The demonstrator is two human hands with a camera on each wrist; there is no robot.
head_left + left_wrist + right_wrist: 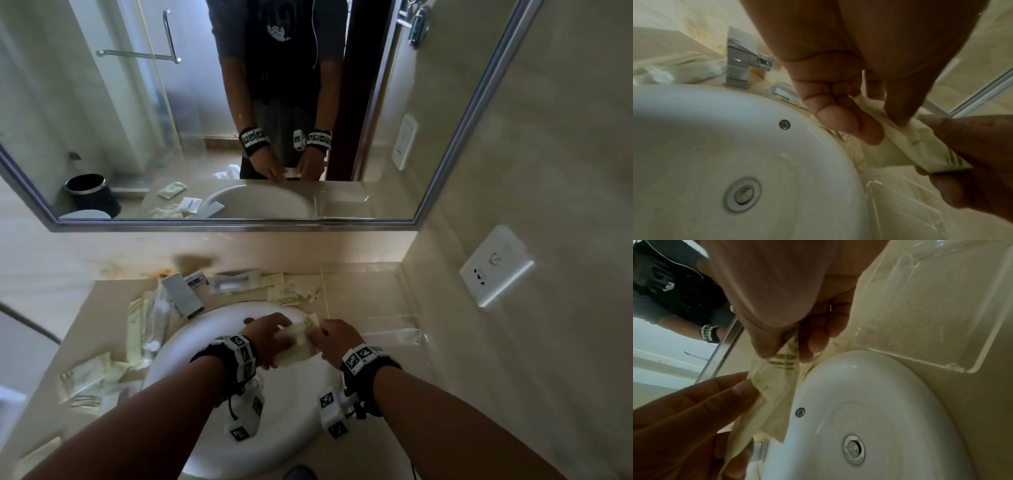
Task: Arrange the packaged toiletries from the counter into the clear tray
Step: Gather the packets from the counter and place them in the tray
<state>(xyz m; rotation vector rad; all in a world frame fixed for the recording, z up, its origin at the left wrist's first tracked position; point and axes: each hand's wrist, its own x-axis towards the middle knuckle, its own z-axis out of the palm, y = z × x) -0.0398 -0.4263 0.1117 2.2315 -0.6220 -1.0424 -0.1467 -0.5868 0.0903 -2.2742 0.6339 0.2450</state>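
A cream-coloured sachet [301, 342], printed with dark stripes at one end, hangs in the air above the white basin [284, 442], stretched between your two hands. Your left hand [272, 337] pinches one end between thumb and fingertips [849, 128], while your right hand [334, 341] pinches the striped end between thumb and fingers [813, 344]; both grips are closed on the packet. The clear tray [407, 329] sits on the counter [92, 315] to the right of the basin, against the side wall, its transparent rim just beside the basin's edge in the right wrist view. More packaged toiletries [87, 382] lie scattered on the counter to the left of the basin, and others [291, 291] lie behind it, near the square chrome faucet [183, 294]. Above the counter, the mirror [205, 113] reflects your arms and the packet. A white wall socket [495, 265] is mounted on the right-hand wall.
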